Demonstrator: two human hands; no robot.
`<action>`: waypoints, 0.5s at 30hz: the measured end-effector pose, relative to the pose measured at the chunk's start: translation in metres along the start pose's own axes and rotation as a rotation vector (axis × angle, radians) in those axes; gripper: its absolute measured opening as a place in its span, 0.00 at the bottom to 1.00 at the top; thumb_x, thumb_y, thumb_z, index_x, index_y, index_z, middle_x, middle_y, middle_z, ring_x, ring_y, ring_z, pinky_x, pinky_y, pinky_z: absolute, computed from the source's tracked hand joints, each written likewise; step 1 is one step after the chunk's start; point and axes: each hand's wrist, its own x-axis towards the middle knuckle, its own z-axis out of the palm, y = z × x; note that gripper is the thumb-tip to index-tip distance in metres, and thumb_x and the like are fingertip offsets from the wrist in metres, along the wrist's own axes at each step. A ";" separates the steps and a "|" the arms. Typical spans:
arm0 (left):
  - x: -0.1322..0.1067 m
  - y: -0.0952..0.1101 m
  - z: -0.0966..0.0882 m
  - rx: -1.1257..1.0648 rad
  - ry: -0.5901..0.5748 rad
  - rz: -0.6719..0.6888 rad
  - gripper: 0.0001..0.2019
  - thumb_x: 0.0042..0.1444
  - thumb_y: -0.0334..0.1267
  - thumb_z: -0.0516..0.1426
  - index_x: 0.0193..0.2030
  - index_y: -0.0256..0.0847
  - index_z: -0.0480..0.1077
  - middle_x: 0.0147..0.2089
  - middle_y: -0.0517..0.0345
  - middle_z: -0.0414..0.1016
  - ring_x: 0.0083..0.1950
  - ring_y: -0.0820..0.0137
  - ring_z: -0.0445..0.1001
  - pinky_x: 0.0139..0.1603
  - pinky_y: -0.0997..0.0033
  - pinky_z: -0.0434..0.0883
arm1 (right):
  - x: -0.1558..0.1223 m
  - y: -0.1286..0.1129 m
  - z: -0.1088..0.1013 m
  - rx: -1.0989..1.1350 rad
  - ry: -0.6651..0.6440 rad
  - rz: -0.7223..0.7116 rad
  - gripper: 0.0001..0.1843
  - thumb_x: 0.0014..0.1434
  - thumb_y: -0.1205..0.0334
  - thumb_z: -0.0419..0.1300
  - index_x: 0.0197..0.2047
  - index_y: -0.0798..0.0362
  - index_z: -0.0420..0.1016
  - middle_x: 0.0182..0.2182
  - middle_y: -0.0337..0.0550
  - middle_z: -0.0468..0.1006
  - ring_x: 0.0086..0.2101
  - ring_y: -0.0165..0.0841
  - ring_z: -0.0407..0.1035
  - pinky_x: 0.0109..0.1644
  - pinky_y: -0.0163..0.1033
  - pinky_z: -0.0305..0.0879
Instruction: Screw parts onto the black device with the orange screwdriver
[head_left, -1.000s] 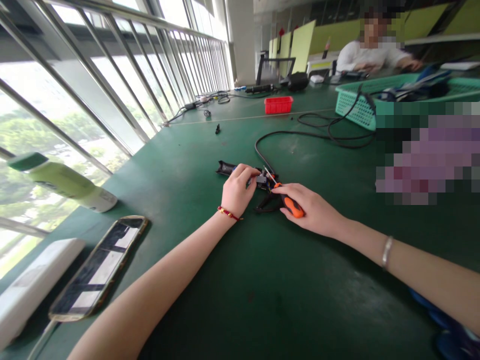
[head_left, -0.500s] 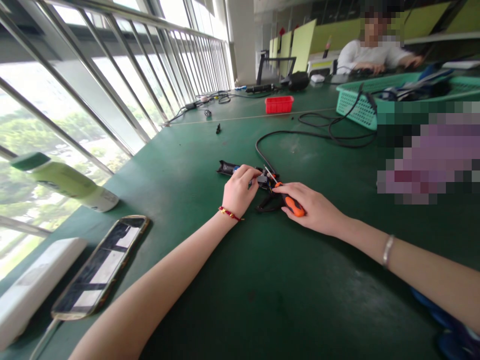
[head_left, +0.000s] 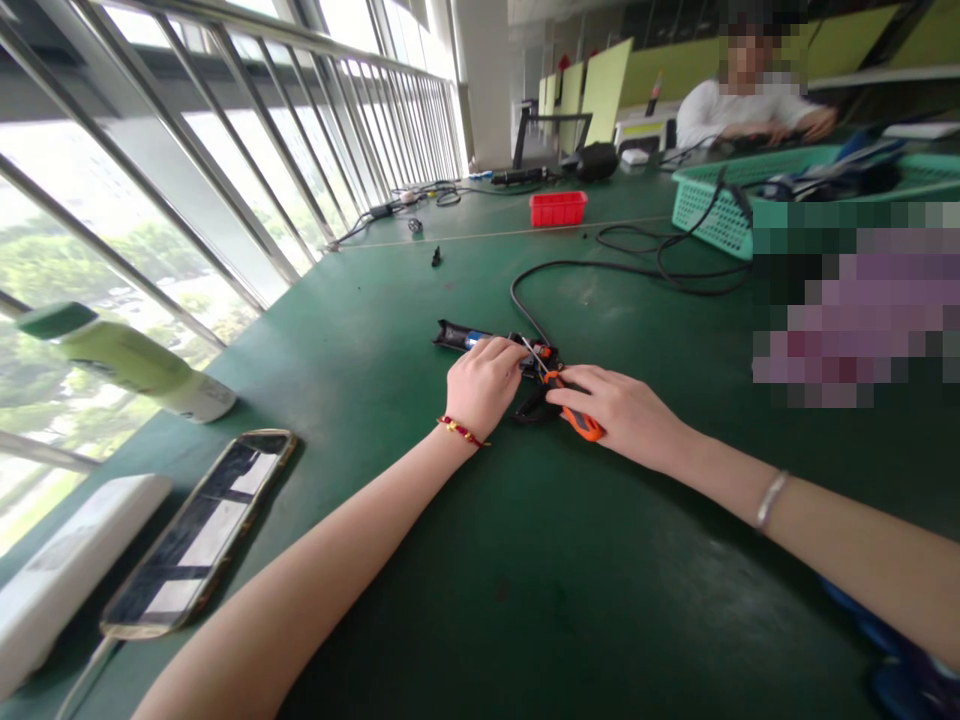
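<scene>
Nearest, at the left edge of the green-topped table (head_left: 360,340), a dark-screened phone in a gold-edged case (head_left: 199,530) lies beside a long white slab (head_left: 82,570), well apart from the hands and likely set there for elbow room; the slab is cut off by the frame, as is a dark blue bundle (head_left: 904,665) at lower right. Farther in, the left hand (head_left: 480,382) has fingers and thumb closed on a long black plastic device with blue and red parts (head_left: 456,336), seemingly to steady it on the tabletop; the fingers hide just which part they pinch. The right hand (head_left: 626,412) is clamped around the handle of an orange-and-black screwdriver (head_left: 581,422), apparently low for control, its metal shaft slanting over the device's middle; whether the tip touches anything is too small to tell. Beyond, a black rubbery cable (head_left: 585,264) runs from there toward a mint-green perforated plastic basket (head_left: 709,217), near a pixelated patch (head_left: 855,310) whose contents cannot be made out.
</scene>
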 end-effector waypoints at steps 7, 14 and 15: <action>0.002 -0.001 0.001 -0.048 0.036 -0.002 0.11 0.56 0.28 0.50 0.41 0.43 0.71 0.43 0.58 0.73 0.44 0.70 0.69 0.45 0.71 0.66 | -0.002 0.000 0.000 0.129 0.082 0.115 0.09 0.60 0.63 0.53 0.43 0.50 0.71 0.45 0.46 0.73 0.37 0.34 0.72 0.38 0.37 0.69; 0.000 -0.001 0.001 -0.115 -0.044 -0.094 0.08 0.51 0.27 0.51 0.31 0.41 0.70 0.34 0.59 0.73 0.37 0.69 0.70 0.39 0.70 0.67 | 0.004 0.007 -0.003 0.433 0.354 0.301 0.04 0.57 0.64 0.56 0.38 0.50 0.69 0.35 0.43 0.74 0.36 0.35 0.71 0.42 0.40 0.67; 0.000 0.000 0.001 -0.131 -0.083 -0.049 0.09 0.52 0.28 0.51 0.29 0.42 0.71 0.33 0.59 0.73 0.38 0.69 0.71 0.40 0.70 0.67 | 0.004 0.009 -0.003 0.446 0.376 0.323 0.04 0.56 0.64 0.56 0.37 0.49 0.69 0.35 0.43 0.75 0.37 0.35 0.71 0.43 0.40 0.67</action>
